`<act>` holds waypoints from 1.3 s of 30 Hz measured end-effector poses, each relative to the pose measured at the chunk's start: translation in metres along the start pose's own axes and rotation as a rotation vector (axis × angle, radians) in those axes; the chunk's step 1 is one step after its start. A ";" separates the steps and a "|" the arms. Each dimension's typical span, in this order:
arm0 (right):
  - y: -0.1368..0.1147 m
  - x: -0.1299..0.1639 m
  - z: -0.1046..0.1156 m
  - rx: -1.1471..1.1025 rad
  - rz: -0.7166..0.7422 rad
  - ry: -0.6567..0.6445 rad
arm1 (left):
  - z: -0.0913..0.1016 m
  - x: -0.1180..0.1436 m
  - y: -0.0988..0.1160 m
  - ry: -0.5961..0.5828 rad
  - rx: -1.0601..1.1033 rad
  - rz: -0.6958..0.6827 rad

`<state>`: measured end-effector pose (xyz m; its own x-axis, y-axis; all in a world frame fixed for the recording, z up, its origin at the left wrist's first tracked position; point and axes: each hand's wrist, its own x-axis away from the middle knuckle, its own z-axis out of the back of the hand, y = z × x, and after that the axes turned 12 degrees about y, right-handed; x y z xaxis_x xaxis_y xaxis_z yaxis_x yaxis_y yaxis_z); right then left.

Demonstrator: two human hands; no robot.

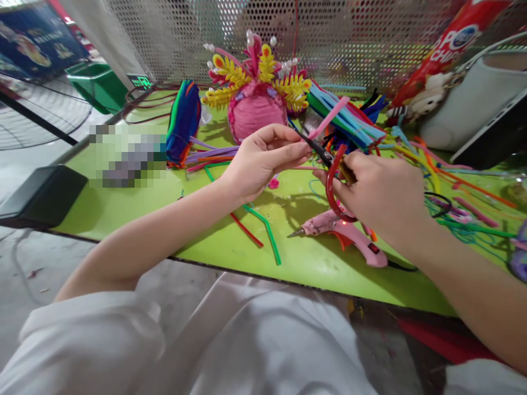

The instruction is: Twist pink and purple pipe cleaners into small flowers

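My left hand (267, 156) pinches a pink pipe cleaner (331, 116) at its lower end, above the green table. In my right hand (382, 189) are scissors (335, 189) with red handles and dark blades. Their blades reach the pipe cleaner close to my left fingertips; whether they are cutting through it I cannot tell. Behind my hands stands a pink wrapped ball ornament (256, 116) topped with yellow feathery leaves (267, 63) and white beads. Below my right hand a pink glue gun (346, 233) lies on the table, its tip pointing left.
Pipe cleaner bundles, one blue (185, 123) and one multicoloured (349, 123), lie at the back. A green straw-like strip (267, 236) lies in front. A black box (45, 195) stands left, a white bag (469, 93) right. A perforated metal panel (181, 38) closes off the back.
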<state>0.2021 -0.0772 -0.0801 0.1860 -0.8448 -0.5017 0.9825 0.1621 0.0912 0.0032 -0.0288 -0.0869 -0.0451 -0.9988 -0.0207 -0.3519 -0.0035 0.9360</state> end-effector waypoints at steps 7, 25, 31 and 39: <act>0.000 -0.001 0.002 0.070 -0.003 -0.038 | -0.004 0.003 0.001 0.045 0.018 0.025; -0.005 -0.002 0.001 0.101 -0.010 -0.040 | -0.002 0.003 -0.004 0.066 -0.043 0.020; -0.007 0.000 0.004 0.103 0.003 -0.039 | 0.000 0.003 -0.008 0.053 -0.061 -0.012; -0.007 0.002 0.000 0.074 -0.042 -0.031 | 0.003 0.000 -0.007 -0.042 -0.090 0.075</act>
<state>0.1959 -0.0797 -0.0812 0.1430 -0.8656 -0.4799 0.9870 0.0888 0.1340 0.0034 -0.0282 -0.0946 -0.1083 -0.9934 0.0380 -0.2604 0.0652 0.9633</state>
